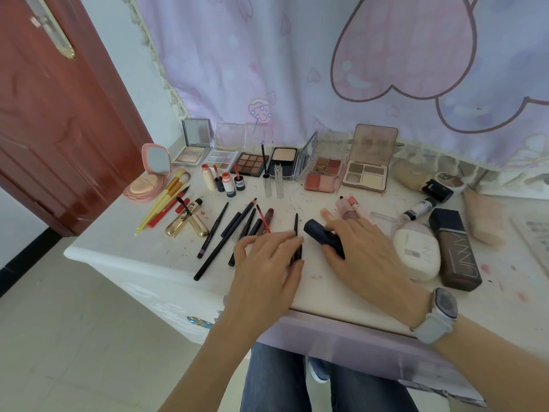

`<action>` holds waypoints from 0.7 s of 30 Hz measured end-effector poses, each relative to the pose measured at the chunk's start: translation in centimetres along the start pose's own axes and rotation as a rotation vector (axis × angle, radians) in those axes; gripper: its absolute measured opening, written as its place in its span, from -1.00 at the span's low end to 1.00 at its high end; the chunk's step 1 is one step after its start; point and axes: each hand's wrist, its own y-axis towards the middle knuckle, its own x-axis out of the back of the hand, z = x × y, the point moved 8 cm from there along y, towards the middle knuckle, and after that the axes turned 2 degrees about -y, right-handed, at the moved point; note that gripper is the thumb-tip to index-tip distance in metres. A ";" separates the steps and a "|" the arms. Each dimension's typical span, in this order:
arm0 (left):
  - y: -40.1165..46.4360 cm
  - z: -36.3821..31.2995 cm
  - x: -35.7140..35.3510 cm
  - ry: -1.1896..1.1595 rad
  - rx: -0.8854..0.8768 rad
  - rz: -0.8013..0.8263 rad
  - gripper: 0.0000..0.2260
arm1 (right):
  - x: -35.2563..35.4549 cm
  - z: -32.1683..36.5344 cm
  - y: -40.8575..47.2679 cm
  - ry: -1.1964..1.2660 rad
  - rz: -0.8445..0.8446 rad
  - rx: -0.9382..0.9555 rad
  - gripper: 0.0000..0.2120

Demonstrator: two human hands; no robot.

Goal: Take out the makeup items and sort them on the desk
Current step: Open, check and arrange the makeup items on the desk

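Navy tube (323, 237) under right hand (359, 257); left hand (267, 263) flat.

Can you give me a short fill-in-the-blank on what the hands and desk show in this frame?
1. The right hand rests on a dark ____ tube.
2. The watch is worn on the ____ wrist.
3. The pink compact at the desk's left end has its lid ____.
4. The brushes beside the compact have ____ handles.

Missing words: blue; right; open; yellow
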 end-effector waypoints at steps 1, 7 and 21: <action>0.2 0.6 0.4 -0.043 0.052 -0.021 -0.67 | 0.2 -0.3 0.2 0.135 0.039 -0.037 -0.77; 1.5 0.8 0.9 -0.260 0.067 0.011 -0.54 | 1.0 -0.5 1.2 0.906 0.235 -0.163 -0.88; 1.5 -0.9 1.8 -0.205 0.018 0.066 -0.75 | 1.3 0.6 0.6 1.192 0.217 -0.256 -0.87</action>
